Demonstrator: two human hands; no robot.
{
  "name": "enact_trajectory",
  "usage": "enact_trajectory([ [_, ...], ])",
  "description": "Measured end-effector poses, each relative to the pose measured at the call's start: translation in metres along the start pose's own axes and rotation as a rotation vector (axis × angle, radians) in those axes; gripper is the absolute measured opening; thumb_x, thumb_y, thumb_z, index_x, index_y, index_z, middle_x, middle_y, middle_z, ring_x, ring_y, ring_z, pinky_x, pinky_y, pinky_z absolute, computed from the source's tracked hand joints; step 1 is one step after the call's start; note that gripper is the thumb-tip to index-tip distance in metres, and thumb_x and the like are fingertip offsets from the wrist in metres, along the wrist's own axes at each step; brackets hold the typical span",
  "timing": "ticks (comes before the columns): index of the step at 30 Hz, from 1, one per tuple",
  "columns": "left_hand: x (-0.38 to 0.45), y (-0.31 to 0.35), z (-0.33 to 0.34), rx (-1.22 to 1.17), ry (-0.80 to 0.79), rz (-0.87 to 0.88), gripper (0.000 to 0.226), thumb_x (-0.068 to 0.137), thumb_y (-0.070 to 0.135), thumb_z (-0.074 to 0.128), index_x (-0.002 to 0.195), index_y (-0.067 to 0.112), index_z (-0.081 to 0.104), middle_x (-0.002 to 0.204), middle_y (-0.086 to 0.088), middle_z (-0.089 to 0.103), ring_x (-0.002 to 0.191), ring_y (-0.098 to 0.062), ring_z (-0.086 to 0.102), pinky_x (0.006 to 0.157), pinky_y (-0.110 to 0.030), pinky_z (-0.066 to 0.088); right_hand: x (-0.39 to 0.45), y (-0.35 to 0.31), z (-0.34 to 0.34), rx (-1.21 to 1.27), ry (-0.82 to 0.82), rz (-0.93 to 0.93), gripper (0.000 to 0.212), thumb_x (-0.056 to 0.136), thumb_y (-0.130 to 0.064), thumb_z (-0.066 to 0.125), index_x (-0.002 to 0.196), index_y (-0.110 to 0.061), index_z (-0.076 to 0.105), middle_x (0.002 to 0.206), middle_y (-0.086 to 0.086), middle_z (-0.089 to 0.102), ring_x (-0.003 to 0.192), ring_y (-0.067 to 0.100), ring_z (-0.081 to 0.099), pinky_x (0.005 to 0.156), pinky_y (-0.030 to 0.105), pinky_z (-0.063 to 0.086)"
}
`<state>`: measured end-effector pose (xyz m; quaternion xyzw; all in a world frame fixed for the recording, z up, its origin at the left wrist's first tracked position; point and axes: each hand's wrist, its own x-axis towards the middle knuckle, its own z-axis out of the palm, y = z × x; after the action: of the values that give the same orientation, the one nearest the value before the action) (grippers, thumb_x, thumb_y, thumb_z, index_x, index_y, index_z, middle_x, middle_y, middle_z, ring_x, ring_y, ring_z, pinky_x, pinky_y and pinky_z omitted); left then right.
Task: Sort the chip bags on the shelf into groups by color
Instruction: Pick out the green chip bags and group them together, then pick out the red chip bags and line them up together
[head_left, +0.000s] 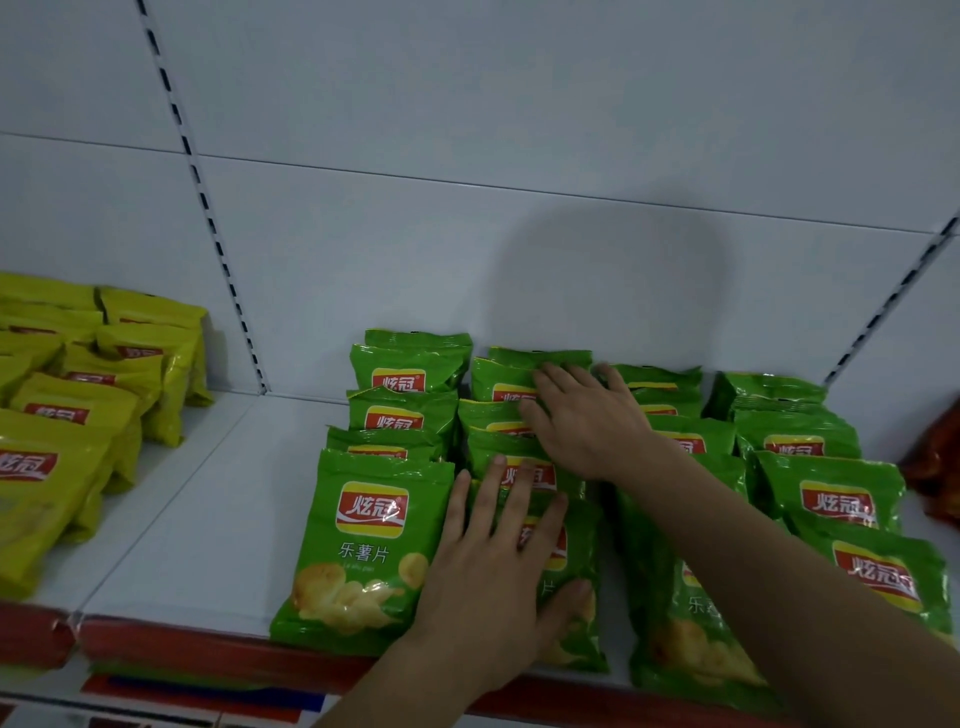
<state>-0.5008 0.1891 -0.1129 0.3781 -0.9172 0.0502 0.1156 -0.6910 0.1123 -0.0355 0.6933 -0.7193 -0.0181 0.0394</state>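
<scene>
Shelf (218, 519) is white, with a red front edge. Green bags (369, 545) sit mid-shelf in 4 rough front-to-back rows, each bag lapped over the one behind; I read that as stacking to keep the color together and the labels showing. Yellow bags (78, 415) are piled well apart to the left, past the upright strip, with bare shelf between the 2 groups. A red-orange bag (935, 467) shows at the far right edge, only partly in frame, just beside the green rows. My left hand (498, 577) lies flat, palm down, fingers spread, on the front bag of the 2nd row (576, 613); thumb rests on the bag's right side. Nothing is pinched or lifted, it presses only. My right hand (582, 421) reaches deeper, forearm crossing above the 3rd row, palm down and fingers splayed over the rear bags of that same 2nd row (493, 379). Also no closed hold; fingertips touch the bag tops. Both hands bear on 1 row, front and back, so I judge this as squaring or sliding the row into line, not picking. Sorting looks well along: green and yellow each stand as a group. Next move likely needs light pressure, since the puffy, slick bags slip easily.
</scene>
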Motion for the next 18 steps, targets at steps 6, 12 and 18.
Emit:
enact_trajectory([
  [6,-0.001,0.002,-0.007,0.009,0.040,-0.036,0.067,0.108,0.065,0.021,0.161,0.027,0.039,0.173,-0.010,0.023,0.161,-0.037,0.008,0.123,-0.068,0.019,-0.042,0.022,-0.026,0.050,0.111,0.072,0.075,0.106,-0.061,0.005,0.169,-0.022,0.020,0.177,-0.002,0.019,0.164,0.023,0.013,0.132,0.057,0.008],
  [12,0.007,0.013,-0.017,-0.014,0.122,-0.041,0.065,0.107,0.053,0.034,0.163,0.020,0.035,0.172,-0.012,0.024,0.161,-0.035,0.011,0.125,-0.065,0.018,-0.122,0.059,-0.009,0.088,0.235,0.177,0.073,0.106,-0.061,0.008,0.165,-0.026,0.032,0.173,0.001,0.031,0.162,0.022,0.018,0.131,0.054,0.017],
  [18,0.009,0.045,-0.012,-0.109,0.170,0.033,0.059,0.112,0.047,0.024,0.161,0.018,0.038,0.171,-0.010,0.029,0.162,-0.031,0.012,0.125,-0.062,0.023,-0.200,0.060,0.037,0.019,0.277,0.192,0.065,0.111,-0.051,0.023,0.168,-0.020,0.025,0.176,0.003,0.019,0.165,0.022,0.007,0.132,0.056,0.016],
])
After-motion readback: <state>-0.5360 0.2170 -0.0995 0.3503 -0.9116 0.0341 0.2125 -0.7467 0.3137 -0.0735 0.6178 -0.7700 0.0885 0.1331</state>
